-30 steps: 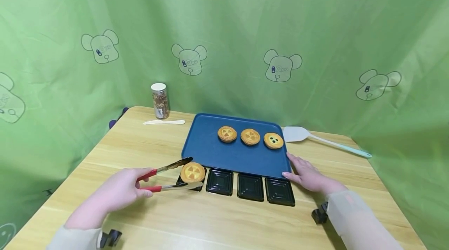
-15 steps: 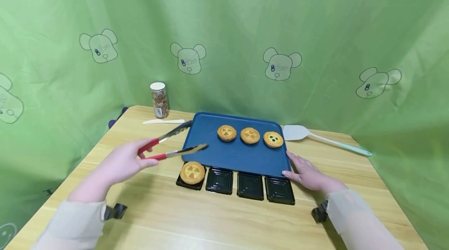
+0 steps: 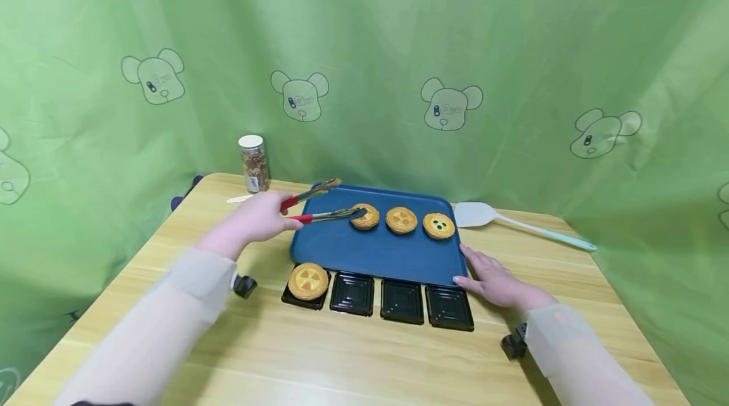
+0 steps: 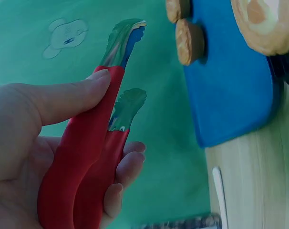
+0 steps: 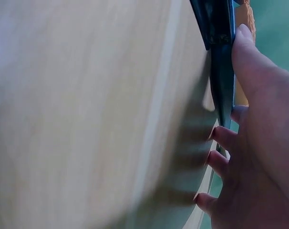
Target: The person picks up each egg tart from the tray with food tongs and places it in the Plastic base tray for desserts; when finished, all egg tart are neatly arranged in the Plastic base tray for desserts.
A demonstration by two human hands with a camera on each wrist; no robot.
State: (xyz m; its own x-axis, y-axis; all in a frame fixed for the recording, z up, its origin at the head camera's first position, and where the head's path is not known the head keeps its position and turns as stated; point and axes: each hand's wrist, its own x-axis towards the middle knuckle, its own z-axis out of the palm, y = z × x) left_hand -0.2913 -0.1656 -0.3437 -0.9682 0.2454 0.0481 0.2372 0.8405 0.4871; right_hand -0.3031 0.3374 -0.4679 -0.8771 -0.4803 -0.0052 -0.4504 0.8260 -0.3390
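Observation:
My left hand (image 3: 259, 219) grips the red handles of metal tongs (image 3: 302, 219), thumb on one arm and fingers round the other. The tongs' arms stand apart over the left part of a blue tray (image 3: 370, 254); one tip overlaps the leftmost egg tart (image 3: 369, 220) in the head view. A second tart (image 3: 401, 220) and a third with dark dots (image 3: 438, 226) lie to its right. Another tart (image 3: 308, 281) sits on a small black square dish. My right hand (image 3: 495, 282) rests at the tray's near right corner, thumb and fingers spread along its edge.
Several small black square dishes, one here (image 3: 402, 301), line the tray's near edge. A white spatula (image 3: 475, 214) with a pale green handle lies to the right. At the back left stand a white-capped jar (image 3: 254, 164) and a white knife (image 3: 239, 199), partly hidden by my left hand.
My left hand has lifted the tongs away from the tart on the black dish and carried them up and right to the leftmost tart on the tray. The right hand stays put.

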